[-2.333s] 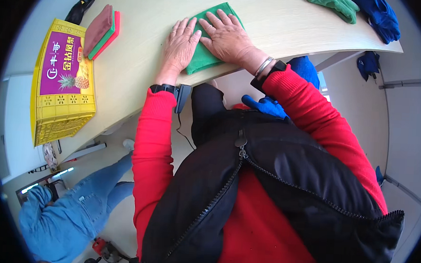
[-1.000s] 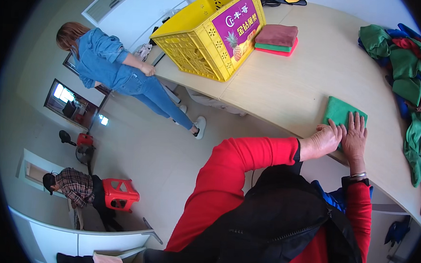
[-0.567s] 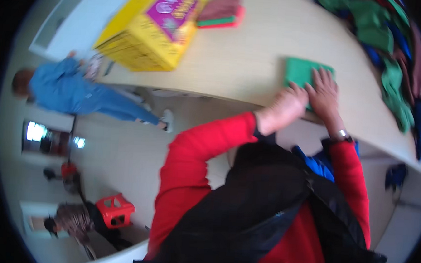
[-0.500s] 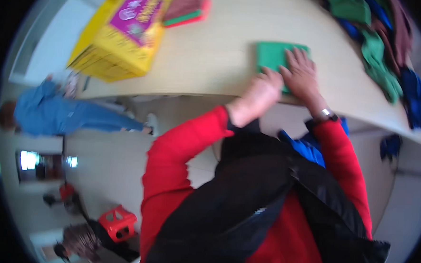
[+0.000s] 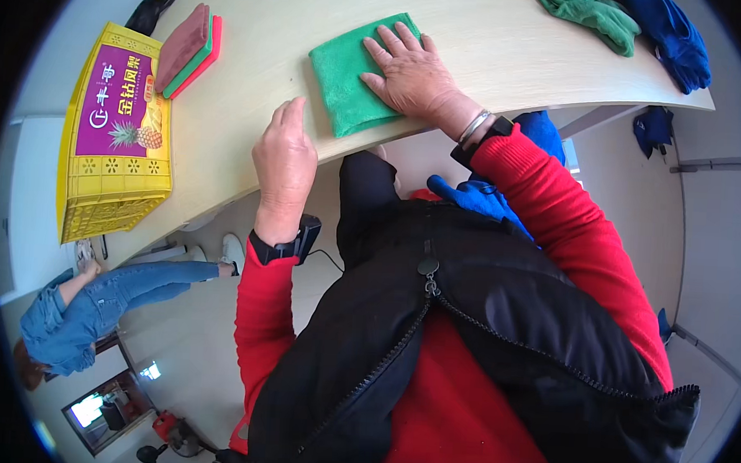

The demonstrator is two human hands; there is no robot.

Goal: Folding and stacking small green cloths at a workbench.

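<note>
A folded green cloth (image 5: 345, 79), a small towel by its look, lies flat on the table near its front edge. My right hand (image 5: 412, 74) rests on the cloth's right part, palm down with the fingers spread. Off the cloth's left side is my left hand (image 5: 285, 156), its fingers stretched out close together. Nothing shows in that hand, and it does not touch the cloth. Further left lies a small stack of folded cloths (image 5: 187, 50) in brownish pink, green and red.
A yellow plastic crate (image 5: 117, 185) with a purple panel stands at the table's left end. Loose green cloths (image 5: 595, 21) and a blue cloth (image 5: 669, 42) lie at the far right. More blue cloth (image 5: 481, 200) hangs below the table edge. A person in blue (image 5: 103, 301) is at the left.
My left hand has come off the green cloth and moved left. My right hand stays on the cloth, fingers now wider apart. The whole view has shifted and turned.
</note>
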